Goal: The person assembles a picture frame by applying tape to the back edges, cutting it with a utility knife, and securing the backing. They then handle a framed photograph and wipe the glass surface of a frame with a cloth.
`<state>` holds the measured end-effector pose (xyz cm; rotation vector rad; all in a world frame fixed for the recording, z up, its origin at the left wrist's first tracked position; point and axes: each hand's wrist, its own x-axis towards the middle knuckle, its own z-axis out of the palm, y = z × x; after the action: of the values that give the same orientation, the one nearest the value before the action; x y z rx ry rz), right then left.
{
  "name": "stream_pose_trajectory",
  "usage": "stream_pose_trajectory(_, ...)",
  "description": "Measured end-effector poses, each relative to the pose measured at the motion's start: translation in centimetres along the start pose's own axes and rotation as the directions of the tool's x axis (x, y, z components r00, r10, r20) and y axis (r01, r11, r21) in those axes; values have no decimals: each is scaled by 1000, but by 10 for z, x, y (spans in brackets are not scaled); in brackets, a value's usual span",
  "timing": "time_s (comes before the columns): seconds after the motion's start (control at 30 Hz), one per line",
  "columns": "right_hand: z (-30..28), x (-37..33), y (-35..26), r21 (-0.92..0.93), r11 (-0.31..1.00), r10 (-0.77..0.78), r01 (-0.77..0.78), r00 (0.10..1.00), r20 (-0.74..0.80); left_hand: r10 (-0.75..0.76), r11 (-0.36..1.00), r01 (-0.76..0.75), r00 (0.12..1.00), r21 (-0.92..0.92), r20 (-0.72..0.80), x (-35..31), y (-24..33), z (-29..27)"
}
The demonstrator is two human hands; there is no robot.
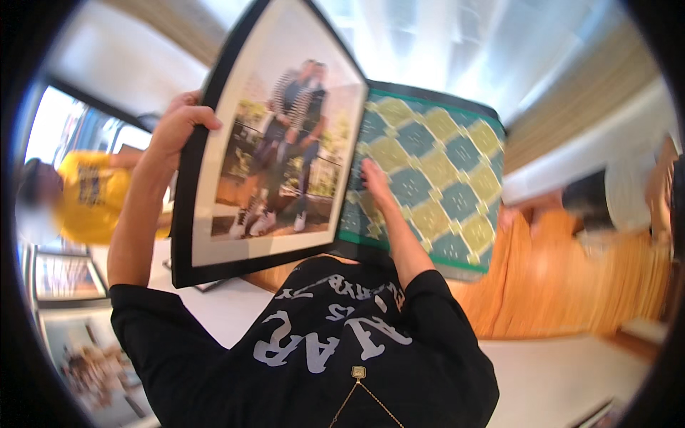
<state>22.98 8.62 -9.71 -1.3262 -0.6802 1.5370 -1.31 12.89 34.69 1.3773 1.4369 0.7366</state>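
Note:
A large black-framed photo (289,135) with a white mat stands tilted upright in front of me; it pictures two people standing close together. My left hand (175,132) is closed on its left edge, thumb over the front of the frame. Right behind and beside it is a flat panel (442,185) with a green-and-teal lattice pattern, a green border and a black outer edge. My right hand (374,178) is at the panel's left side, close to the photo's right edge. Its fingers are blurred and partly hidden, so its grip does not show.
A person in a yellow shirt (93,196) is at the left. At the right, another person's blurred hand (531,210) is by a wooden surface (564,285). More framed pictures (68,277) are at the lower left. A pale, shiny surface (457,43) lies beyond the panel.

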Motion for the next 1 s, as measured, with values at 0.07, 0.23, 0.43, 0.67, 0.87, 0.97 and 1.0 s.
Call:
stream_pose_trajectory(0.07,-8,34,-14,195,978,-99,77,989,106,-84,995,96,970,39,-229,-41,10,15)
stream_pose_trajectory(0.23,-17,23,-130,607,792,-97,-68,967,236,141,988,-140,990,68,-21,-99,-23,-32)
stream_pose_trajectory(0.43,17,1,-192,461,867,-293,188,941,167,210,977,-105,654,187,-727,-211,-97,27)
stream_pose_trajectory(0.67,129,11,-182,395,898,-421,196,644,639,59,935,-351,10,51,-998,-370,-178,148)
stream_pose_trajectory(0.87,266,-39,-127,331,936,-297,-121,232,926,204,933,-200,-392,299,-897,-419,-216,199)
stream_pose_trajectory(0.97,335,-62,-92,267,947,-253,-181,94,963,-67,988,-152,-622,37,-780,-439,-253,217)
stream_pose_trajectory(1.0,353,-75,-86,239,950,-237,-201,35,971,-163,984,-165,-697,-65,-698,-444,-265,225)
